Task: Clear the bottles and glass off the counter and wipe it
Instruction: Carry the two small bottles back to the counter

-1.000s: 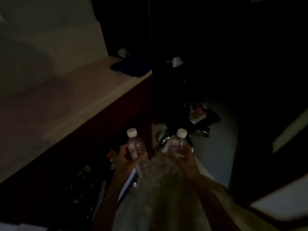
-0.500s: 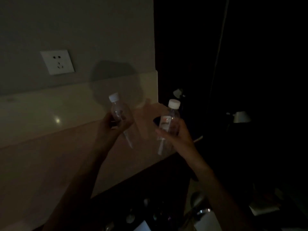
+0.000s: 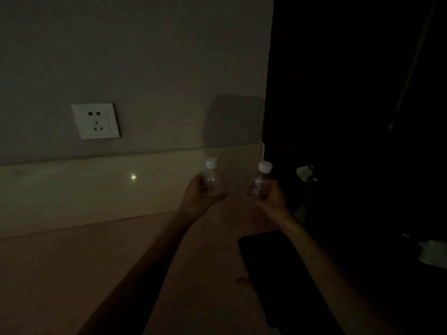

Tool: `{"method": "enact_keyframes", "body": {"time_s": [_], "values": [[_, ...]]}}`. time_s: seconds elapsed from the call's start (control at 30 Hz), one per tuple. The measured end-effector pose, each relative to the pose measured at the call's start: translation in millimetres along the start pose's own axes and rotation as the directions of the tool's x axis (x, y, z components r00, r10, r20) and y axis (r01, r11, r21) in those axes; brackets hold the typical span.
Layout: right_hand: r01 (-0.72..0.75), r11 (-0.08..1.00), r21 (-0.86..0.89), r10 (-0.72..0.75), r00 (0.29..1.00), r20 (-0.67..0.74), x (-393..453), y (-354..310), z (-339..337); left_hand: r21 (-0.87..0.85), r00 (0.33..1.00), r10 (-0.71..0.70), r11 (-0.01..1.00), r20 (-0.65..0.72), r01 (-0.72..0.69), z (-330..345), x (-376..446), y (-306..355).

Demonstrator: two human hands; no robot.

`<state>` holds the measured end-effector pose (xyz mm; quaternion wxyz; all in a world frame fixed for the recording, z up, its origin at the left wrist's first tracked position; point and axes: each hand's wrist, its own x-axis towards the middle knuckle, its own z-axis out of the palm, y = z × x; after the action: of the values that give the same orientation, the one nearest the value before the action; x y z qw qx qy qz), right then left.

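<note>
The room is very dim. My left hand (image 3: 199,193) grips a clear plastic bottle (image 3: 214,180) with a white cap, held upright over the back right corner of the pale counter (image 3: 84,274). My right hand (image 3: 272,198) grips a second clear bottle (image 3: 261,183) with a white cap, also upright, a short gap to the right of the first. Both bottles are close to the low backsplash (image 3: 96,189). Whether their bases touch the counter is hidden by my hands. No glass shows.
A dark flat cloth-like thing (image 3: 266,257) lies on the counter's right end, under my right forearm. A white wall socket (image 3: 95,120) sits above the backsplash at left. Right of the counter's end everything is dark, with faint pale objects (image 3: 306,172) low down.
Both hands have carried the bottles from low beside the counter's front up and over it, toward the back right corner by the backsplash. The view has turned toward the wall.
</note>
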<state>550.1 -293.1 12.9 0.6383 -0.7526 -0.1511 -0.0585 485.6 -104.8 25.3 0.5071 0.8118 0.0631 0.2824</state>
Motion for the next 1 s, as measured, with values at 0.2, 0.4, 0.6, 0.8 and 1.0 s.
{"method": "enact_keyframes", "body": {"time_s": [0.2, 0.4, 0.6, 0.8, 1.0], "values": [[-0.003, 0.998, 0.059, 0.001, 1.0, 0.027, 60, 19, 9, 0.005, 0.992, 0.012, 1.0, -0.126, -0.012, 34, 31, -2], [0.044, 0.996, 0.071, -0.046, 0.998, 0.037, 76, 48, 16, 0.052, 0.976, 0.042, 0.998, -0.212, -0.032, 53, 31, -19], [0.094, 0.991, 0.099, -0.094, 0.996, -0.004, 82, 59, 17, 0.155, 0.974, 0.01, 0.988, -0.227, 0.026, 65, 32, -34], [0.096, 0.988, 0.117, -0.095, 0.995, -0.019, 73, 61, 14, 0.208, 0.969, 0.03, 0.978, -0.245, 0.022, 71, 34, -38], [0.104, 0.988, 0.116, -0.094, 0.991, -0.093, 57, 60, 1, 0.235, 0.966, -0.018, 0.969, -0.256, 0.081, 70, 24, -37]]}}
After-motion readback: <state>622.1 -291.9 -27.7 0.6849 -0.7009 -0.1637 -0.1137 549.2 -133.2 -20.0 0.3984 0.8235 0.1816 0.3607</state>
